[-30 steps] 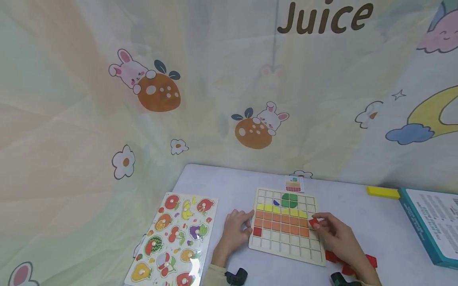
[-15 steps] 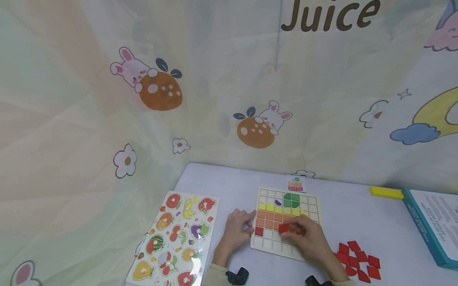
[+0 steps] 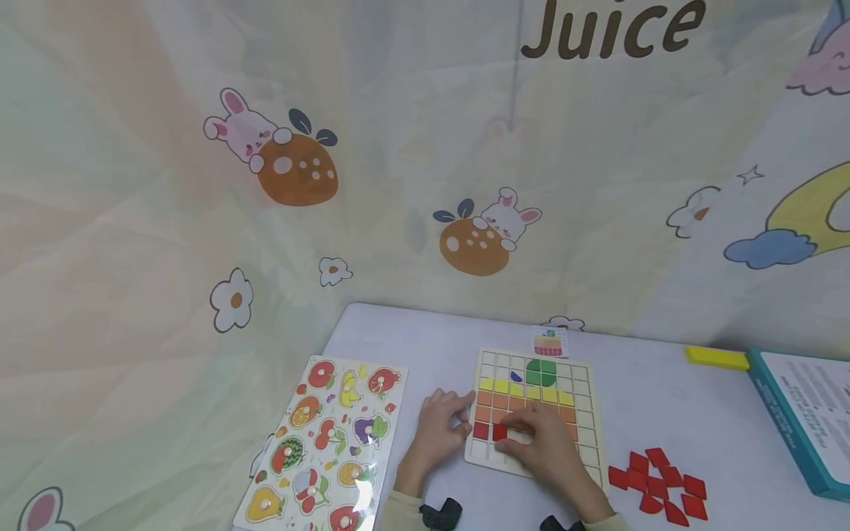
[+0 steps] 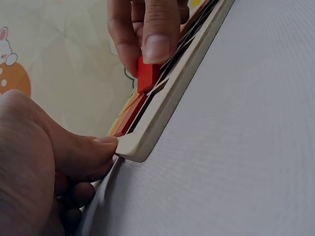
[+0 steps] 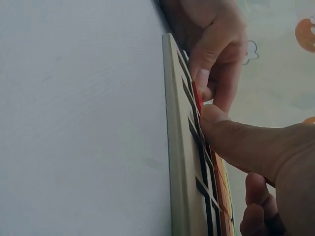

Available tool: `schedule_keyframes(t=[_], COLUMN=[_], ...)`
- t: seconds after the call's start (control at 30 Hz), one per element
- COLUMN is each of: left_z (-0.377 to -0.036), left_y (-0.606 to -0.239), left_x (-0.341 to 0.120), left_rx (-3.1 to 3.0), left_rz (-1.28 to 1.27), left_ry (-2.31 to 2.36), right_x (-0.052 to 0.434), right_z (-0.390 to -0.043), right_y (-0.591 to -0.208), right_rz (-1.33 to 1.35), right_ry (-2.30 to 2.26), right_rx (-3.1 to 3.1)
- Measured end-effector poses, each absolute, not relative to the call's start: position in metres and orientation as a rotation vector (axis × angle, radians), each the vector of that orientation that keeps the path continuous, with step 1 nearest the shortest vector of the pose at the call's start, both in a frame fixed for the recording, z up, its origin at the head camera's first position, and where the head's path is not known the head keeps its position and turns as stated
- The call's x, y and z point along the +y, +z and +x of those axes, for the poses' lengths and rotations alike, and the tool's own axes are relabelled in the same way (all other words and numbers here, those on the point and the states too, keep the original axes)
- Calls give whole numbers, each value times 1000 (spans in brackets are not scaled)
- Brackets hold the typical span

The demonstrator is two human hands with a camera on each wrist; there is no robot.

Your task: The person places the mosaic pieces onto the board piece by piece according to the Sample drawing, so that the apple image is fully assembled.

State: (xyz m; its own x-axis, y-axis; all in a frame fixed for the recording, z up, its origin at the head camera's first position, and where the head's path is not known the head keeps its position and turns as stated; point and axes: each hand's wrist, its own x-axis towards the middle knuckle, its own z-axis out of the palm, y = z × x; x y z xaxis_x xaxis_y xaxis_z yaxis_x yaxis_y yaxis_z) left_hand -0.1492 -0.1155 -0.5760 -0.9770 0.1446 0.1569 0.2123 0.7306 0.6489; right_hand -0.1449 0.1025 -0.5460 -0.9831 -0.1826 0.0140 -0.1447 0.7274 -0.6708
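My left hand (image 3: 434,428) pinches the left edge of a wooden grid board (image 3: 585,436) between thumb and fingers. My right hand (image 3: 550,448) holds a red square tile (image 4: 148,77) by thumb and forefinger, just above the board. In the left wrist view this tile stands tilted over a slot, beside another red tile (image 4: 131,118) that lies in the grid. Rows of orange tiles (image 3: 485,399) and yellow tiles (image 3: 488,384) fill the cells farther up. A green shape (image 3: 541,372) and a small blue piece (image 3: 516,376) sit near the top.
Several loose red tiles (image 3: 657,487) lie right of the board. A small picture card (image 3: 550,342) is behind it. At left lies a fruit puzzle board (image 3: 325,442); at right are a yellow block (image 3: 717,358) and a teal-edged box (image 3: 806,420).
My right hand has carried the red tile leftward from the board's right side to the cell beside the first red tile. My left hand keeps its place on the board's edge.
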Motion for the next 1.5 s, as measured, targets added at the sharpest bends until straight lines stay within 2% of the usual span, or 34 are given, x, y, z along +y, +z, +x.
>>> schedule_keyframes(t=[1.07, 1.27, 1.5], left_z=[-149, -151, -150], left_y=[-578, -575, -572], left_x=[-118, -116, -115], left_rx=[-2847, -2874, -2914], left_rz=[-291, -255, -230], left_ry=[-1089, -1110, -1087], right_x=[105, 159, 260], right_z=[-144, -157, -163], right_y=[-538, -524, -512], right_rz=[-281, -188, 142], right_ry=[-1053, -1165, -1019], right_rx=[2864, 2915, 2794])
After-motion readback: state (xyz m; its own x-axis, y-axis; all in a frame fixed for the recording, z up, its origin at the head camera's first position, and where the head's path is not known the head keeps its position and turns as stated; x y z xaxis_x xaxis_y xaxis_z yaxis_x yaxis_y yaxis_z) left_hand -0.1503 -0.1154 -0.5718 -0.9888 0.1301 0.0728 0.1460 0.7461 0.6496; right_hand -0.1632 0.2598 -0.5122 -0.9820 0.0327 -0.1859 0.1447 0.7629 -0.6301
